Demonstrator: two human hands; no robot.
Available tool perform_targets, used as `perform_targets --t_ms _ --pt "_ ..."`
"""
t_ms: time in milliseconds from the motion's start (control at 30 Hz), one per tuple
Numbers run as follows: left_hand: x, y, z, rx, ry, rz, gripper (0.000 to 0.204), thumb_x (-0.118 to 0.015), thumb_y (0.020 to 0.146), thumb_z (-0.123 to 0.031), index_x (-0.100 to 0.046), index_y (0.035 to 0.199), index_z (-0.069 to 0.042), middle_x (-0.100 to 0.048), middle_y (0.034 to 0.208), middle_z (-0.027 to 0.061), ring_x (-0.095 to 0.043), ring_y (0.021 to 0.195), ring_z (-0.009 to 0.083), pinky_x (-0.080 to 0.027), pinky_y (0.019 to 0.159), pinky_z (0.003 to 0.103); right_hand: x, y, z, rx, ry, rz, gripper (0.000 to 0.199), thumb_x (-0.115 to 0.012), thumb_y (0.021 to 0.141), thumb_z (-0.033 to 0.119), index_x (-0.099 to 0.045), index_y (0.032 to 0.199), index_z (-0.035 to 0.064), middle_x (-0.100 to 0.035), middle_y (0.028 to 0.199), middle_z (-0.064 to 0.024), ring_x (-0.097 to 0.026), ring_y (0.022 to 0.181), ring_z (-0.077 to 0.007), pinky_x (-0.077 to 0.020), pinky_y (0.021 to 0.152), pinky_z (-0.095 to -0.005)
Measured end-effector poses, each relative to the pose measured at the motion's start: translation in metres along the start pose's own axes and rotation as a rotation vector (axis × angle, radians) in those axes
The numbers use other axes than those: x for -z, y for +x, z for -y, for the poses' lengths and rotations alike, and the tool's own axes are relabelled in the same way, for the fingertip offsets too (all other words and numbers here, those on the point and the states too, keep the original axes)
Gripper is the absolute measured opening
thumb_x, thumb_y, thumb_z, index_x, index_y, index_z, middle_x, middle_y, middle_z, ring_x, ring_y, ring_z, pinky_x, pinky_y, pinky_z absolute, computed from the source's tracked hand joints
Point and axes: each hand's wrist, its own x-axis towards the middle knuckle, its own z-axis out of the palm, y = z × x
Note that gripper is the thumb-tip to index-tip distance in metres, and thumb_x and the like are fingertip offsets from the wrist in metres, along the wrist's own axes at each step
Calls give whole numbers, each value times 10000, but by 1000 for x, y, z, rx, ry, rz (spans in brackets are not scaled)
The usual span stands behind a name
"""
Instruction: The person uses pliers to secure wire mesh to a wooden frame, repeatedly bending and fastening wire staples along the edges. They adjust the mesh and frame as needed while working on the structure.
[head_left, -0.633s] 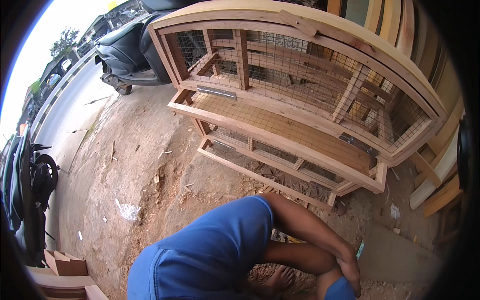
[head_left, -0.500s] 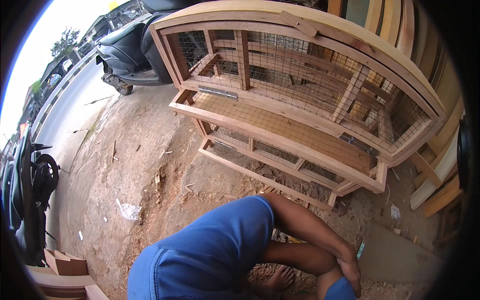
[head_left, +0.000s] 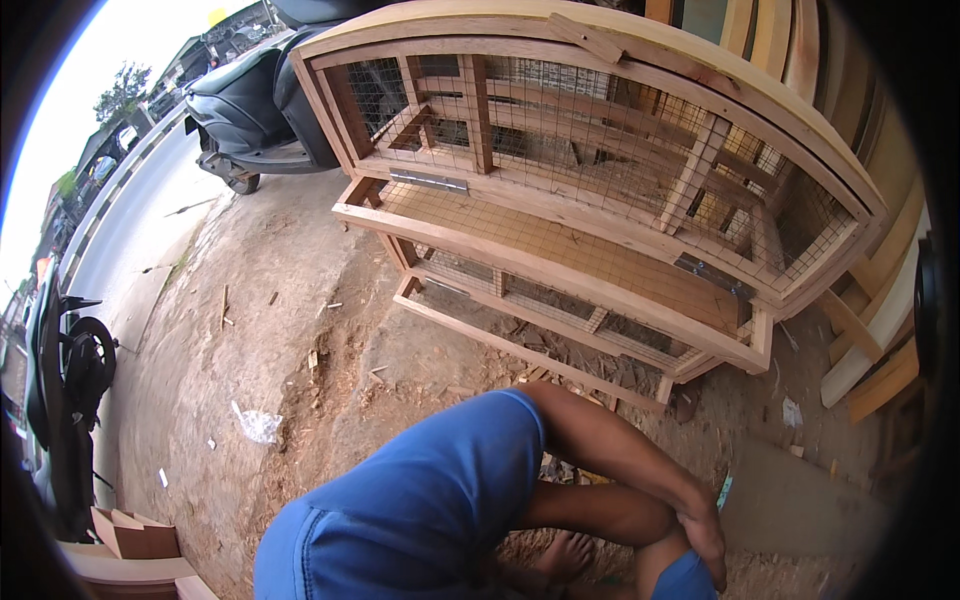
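Observation:
My left arm, in a blue sleeve (head_left: pixel 420 470), bends at the elbow and crosses to the right. At its end my left hand (head_left: pixel 703 545) curls round my right arm near the elbow, beside the blue cloth there. My right forearm (head_left: pixel 600 512) runs leftward beneath the left one, and its hand is hidden. A bare foot (head_left: pixel 565 553) shows below the folded arms. Neither arm touches the wooden cage (head_left: pixel 560 235) ahead, which has wire mesh walls, a slatted inside, metal hinges and a lower mesh frame (head_left: pixel 530 345).
Wood scraps and a crumpled clear plastic bag (head_left: pixel 260 425) lie on the dirt ground. A scooter (head_left: pixel 255 110) stands behind the cage, and another motorbike (head_left: pixel 75 385) at left by the road. Planks (head_left: pixel 870 345) lean at right. Cut wood pieces (head_left: pixel 130 535) sit at lower left.
The cage and surroundings sit slightly further left and up in the picture, as the view has shifted a little. My folded arms keep the same pose.

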Motion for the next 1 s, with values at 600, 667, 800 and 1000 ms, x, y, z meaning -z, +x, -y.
perform_targets --t_ms 600,667,800,1000 --pt "-71 -206 131 404 -53 -1055 375 -557 1015 -349 -712 1066 -12 -732 1010 172 -701 828 240 -565 779 412 24 13 96 190 19 182 419 -673 895 302 -645 1138 -38 -667 1063 -216 -647 1018 -372 -500 964 -435" --pt "-121 -230 164 706 -132 -1206 393 -561 999 -377 -703 1087 -22 -755 959 173 -732 813 270 -582 766 417 53 -6 56 107 -64 13 410 -660 918 279 -640 1176 -40 -662 1098 -216 -648 1041 -373 -495 979 -447" --pt "-207 -222 212 949 -416 -1312 403 -579 973 -361 -704 1079 8 -751 1005 198 -737 845 296 -579 784 404 77 -60 -41 -403 -487 -15 310 -606 926 197 -613 1110 -52 -675 1007 -224 -675 953 -385 -546 872 -469" --pt "-241 -155 246 843 -6 -1412 350 -636 944 -326 -672 1067 0 -720 890 225 -706 822 417 -566 723 495 21 -133 -118 -829 -404 220 266 -591 938 193 -623 1070 -35 -689 933 -268 -695 864 -418 -568 779 -503"
